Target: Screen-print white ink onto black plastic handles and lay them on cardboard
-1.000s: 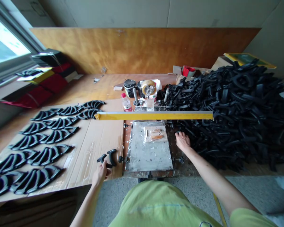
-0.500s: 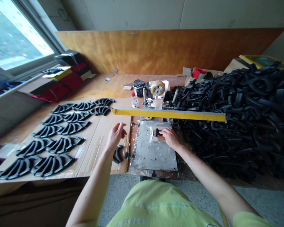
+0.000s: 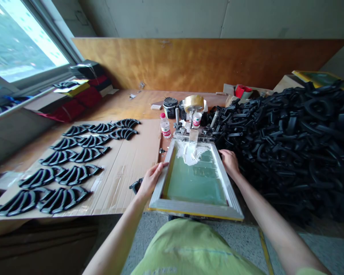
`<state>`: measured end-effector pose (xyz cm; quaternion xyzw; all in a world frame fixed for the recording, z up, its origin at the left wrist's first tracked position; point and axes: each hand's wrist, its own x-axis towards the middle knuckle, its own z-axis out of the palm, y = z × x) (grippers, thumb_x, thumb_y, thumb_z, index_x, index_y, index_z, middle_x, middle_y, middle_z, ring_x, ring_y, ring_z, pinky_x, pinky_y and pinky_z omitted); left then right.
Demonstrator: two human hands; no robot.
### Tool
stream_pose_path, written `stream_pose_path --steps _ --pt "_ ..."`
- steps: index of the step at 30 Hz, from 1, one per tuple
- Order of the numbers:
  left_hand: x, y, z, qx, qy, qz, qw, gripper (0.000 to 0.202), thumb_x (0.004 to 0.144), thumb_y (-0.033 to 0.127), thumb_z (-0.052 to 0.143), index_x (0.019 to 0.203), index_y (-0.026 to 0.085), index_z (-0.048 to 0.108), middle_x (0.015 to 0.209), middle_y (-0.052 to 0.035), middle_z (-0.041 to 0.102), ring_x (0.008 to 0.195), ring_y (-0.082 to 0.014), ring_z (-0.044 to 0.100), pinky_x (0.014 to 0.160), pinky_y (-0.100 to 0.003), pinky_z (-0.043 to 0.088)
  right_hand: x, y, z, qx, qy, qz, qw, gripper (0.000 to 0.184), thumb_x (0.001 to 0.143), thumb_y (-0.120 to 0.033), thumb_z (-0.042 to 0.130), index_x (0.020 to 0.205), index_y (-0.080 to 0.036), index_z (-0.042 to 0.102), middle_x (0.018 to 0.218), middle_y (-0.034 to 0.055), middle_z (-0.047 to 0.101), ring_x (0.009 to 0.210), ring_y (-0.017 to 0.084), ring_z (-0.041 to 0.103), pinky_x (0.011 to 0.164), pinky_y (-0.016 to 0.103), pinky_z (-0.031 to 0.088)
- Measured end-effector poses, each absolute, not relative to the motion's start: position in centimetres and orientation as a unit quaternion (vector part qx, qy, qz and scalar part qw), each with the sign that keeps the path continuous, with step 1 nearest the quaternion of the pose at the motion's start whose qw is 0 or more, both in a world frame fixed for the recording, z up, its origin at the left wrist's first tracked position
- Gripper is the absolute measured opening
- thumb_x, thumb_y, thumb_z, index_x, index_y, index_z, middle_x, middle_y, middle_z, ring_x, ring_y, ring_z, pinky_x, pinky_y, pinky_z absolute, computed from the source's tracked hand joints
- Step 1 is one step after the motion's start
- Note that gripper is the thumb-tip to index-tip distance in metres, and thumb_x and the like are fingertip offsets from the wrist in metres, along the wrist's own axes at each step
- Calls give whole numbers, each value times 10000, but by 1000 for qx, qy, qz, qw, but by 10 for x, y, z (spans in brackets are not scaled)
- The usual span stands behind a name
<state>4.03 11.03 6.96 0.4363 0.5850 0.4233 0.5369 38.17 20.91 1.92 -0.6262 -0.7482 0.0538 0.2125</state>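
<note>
A wooden screen-printing frame (image 3: 195, 208) with green mesh and a smear of white ink lies lowered flat in front of me. My left hand (image 3: 150, 178) grips its left rail, fingers curled over the edge. Over on the frame's right rail rests my right hand (image 3: 229, 162), fingers closed over it. A black curved plastic handle (image 3: 135, 185) lies just left of the frame, partly hidden by my left hand.
Rows of black handles (image 3: 71, 152) lie on cardboard at the left. A large heap of black handles (image 3: 292, 137) fills the right side. Behind the frame stand a small bottle (image 3: 165, 126), an ink tub (image 3: 170, 107) and a tape roll (image 3: 193, 102).
The frame, raised edge-on before, has swung down flat over the metal plate. Both hands moved onto its side rails; the right hand left the small piece on the plate.
</note>
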Motion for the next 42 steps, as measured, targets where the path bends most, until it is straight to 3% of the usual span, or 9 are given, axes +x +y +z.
stream_pose_path --steps 3,5,10,18,21,27,32,37,42 --pt "40 97 25 421 609 392 547 702 758 566 603 1352 207 494 796 -13 679 652 -152 588 567 -225 437 358 238 41 -589 -754 14 289 433 852 -188 485 1282 -169 534 1281 130 513 1139 255 497 984 410 406" --pt "41 95 1 426 634 380 521 725 766 555 594 1398 241 429 789 -1 674 649 -150 594 572 -228 444 327 255 52 -534 -801 2 271 494 812 -208 587 1296 -164 501 1300 132 484 1159 262 474 977 399 409" --pt "40 97 -29 439 664 367 482 666 784 565 560 1349 220 489 852 -20 690 738 -167 625 659 -249 471 276 259 46 -496 -861 44 104 142 820 -117 530 925 -150 620 909 103 627 921 239 548 791 335 444" --pt "39 95 -38 445 657 379 476 649 799 573 540 1329 201 502 903 -46 689 782 -177 625 702 -268 474 305 209 46 -267 -953 108 88 152 756 -54 516 789 -167 612 804 62 624 833 192 536 720 281 401" --pt "40 94 -33 442 659 379 475 629 799 575 539 1307 206 519 892 -44 688 772 -176 627 688 -263 472 302 214 49 -294 -943 118 103 111 782 -100 545 745 -181 611 757 35 614 770 175 537 687 268 402" --pt "42 92 -14 423 650 381 504 636 790 576 551 1318 228 490 843 -19 689 670 -155 616 583 -233 453 300 190 24 -329 -924 70 181 288 766 -19 497 983 -150 633 982 90 638 979 213 538 816 308 437" --pt "43 91 7 400 637 389 533 663 772 559 587 1325 212 473 796 -14 682 618 -143 605 532 -216 439 299 204 44 -364 -906 110 187 174 833 -199 604 1000 -226 644 903 25 661 824 173 591 746 273 449" --pt "36 101 54 391 596 405 572 691 740 530 647 1334 220 478 759 2 665 560 -122 583 480 -195 409 295 270 75 -497 -835 81 221 568 788 -282 682 1316 -359 489 1005 -4 671 821 177 614 699 262 453" --pt "43 132 111 408 530 523 529 472 775 560 584 1012 158 659 848 -29 677 660 -133 613 568 -211 468 363 296 62 -629 -695 125 325 257 852 -265 522 1075 -216 641 857 46 686 746 174 605 694 279 451"
